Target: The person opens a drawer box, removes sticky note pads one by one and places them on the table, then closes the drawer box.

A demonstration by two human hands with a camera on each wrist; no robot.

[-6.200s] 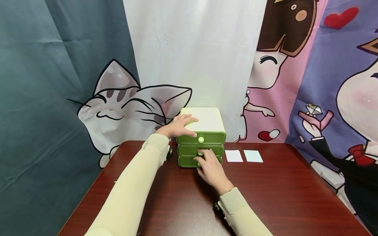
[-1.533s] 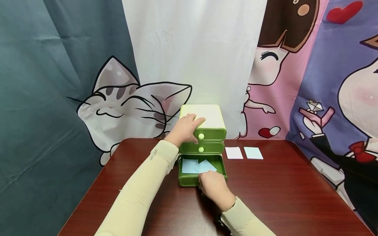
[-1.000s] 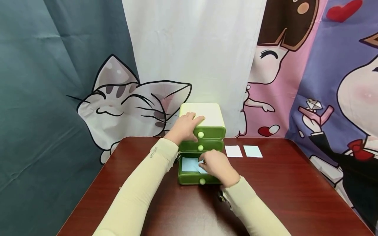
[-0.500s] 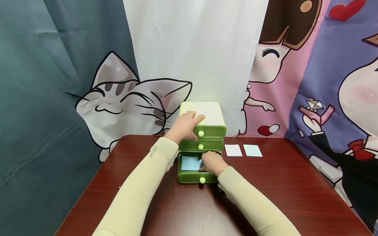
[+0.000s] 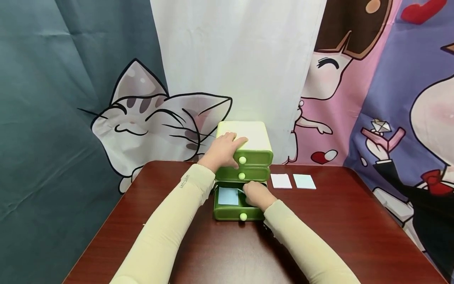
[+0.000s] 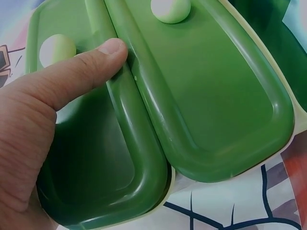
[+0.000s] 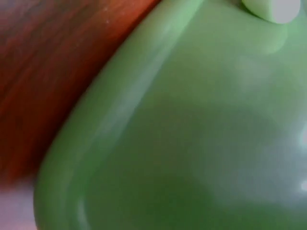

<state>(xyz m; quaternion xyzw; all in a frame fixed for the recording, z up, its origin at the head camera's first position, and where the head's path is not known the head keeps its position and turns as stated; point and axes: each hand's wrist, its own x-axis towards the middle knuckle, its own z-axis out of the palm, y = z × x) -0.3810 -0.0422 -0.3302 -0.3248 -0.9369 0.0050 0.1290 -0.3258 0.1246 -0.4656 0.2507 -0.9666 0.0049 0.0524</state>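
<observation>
A small chest of drawers (image 5: 253, 136) with a pale top and green fronts stands at the table's back. My left hand (image 5: 220, 153) rests spread on its top left corner, and the thumb (image 6: 88, 64) lies across the top drawer's front. The bottom drawer (image 5: 227, 215) is pulled out, with a light blue sticky note (image 5: 227, 196) lying flat in its left side. My right hand (image 5: 258, 195) reaches into the drawer's right side and pinches a second blue note (image 5: 241, 191), mostly hidden, its edge raised. The right wrist view shows the drawer front (image 7: 192, 134) but no fingers.
Right of the chest, a white note pad (image 5: 281, 181) and a pale blue note pad (image 5: 304, 181) lie on the dark red table (image 5: 337, 221). A printed curtain (image 5: 248, 71) hangs behind. The middle drawer (image 5: 227, 174) is closed.
The bottom drawer was pulled out by its knob. My right hand then let go of the knob, moved inside and took the right-hand blue note, which has tilted up. My left hand stays on the chest.
</observation>
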